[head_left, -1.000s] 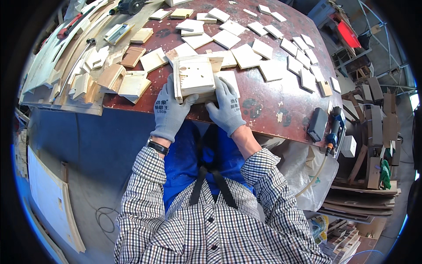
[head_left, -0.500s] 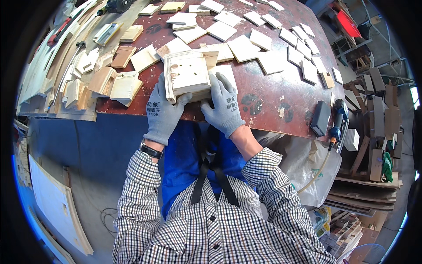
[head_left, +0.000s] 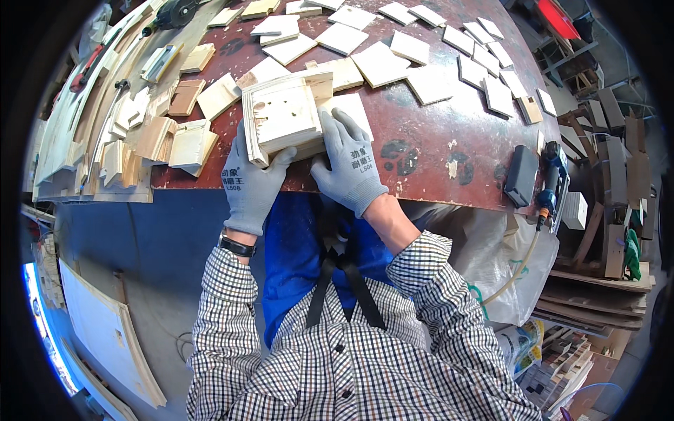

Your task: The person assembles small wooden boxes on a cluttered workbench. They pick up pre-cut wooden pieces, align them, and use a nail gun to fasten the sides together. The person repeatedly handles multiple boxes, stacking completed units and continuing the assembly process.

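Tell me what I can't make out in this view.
Wooden assembly, underside: head view, turned away from the camera.
Left hand, some fingers: head view, behind the wooden assembly.
Black tool, upper part: head view, cut off by the top edge.
Tabletop, far edge: head view, also cut off there.

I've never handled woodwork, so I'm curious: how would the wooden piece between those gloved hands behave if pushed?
The wooden piece is probably stiff: its boards look thick and straight-edged. It seems unlikely to roll, given its flat faces and square corners. Its bare, dark-spotted wood likely isn't very slippery.
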Demonstrator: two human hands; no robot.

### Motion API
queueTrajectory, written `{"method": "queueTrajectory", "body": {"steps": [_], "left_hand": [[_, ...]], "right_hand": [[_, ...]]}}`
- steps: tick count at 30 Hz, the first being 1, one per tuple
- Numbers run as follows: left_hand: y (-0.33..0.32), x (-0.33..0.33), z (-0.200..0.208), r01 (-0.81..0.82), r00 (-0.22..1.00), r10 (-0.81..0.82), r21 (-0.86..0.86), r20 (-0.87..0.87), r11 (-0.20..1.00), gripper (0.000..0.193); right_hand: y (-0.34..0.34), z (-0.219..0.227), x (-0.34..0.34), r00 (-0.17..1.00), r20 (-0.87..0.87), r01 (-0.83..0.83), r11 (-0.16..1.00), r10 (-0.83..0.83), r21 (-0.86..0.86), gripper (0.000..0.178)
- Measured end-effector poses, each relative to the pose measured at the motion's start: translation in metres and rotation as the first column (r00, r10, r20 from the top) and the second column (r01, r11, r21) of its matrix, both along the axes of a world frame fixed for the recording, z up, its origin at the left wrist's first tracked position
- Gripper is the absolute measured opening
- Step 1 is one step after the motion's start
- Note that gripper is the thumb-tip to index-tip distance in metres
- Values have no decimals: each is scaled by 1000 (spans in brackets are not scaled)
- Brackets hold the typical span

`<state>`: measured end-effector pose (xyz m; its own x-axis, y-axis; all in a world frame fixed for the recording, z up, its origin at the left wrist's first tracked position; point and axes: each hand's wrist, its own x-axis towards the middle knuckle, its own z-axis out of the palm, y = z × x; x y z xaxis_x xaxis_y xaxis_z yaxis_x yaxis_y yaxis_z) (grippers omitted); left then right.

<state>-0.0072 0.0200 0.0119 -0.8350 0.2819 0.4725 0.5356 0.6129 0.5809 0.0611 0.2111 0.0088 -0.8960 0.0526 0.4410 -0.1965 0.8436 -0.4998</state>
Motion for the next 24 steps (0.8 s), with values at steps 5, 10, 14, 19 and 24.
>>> {"method": "queueTrajectory", "body": {"steps": [5,10,14,19,24], "left_hand": [[4,7,14,59,995,-64,61,82,996,89],[0,4,5,60,994,-71,136,79,989,97],[4,5,9,73,984,-82,64,156,995,79],[2,8,8,46,979,-72,137,191,989,55],[-5,2,-3,68,986,-73,42,147,997,57]], "right_hand": [[-2,4,3,1000,-9,28,1000,-28,9,85],[-2,6,3,1000,-7,-4,999,4,-35,87],[0,7,4,998,-55,16,997,-20,-73,83],[-3,7,7,998,-59,5,996,-11,-94,79],[0,7,9,997,-66,-42,992,34,-120,82]]}}
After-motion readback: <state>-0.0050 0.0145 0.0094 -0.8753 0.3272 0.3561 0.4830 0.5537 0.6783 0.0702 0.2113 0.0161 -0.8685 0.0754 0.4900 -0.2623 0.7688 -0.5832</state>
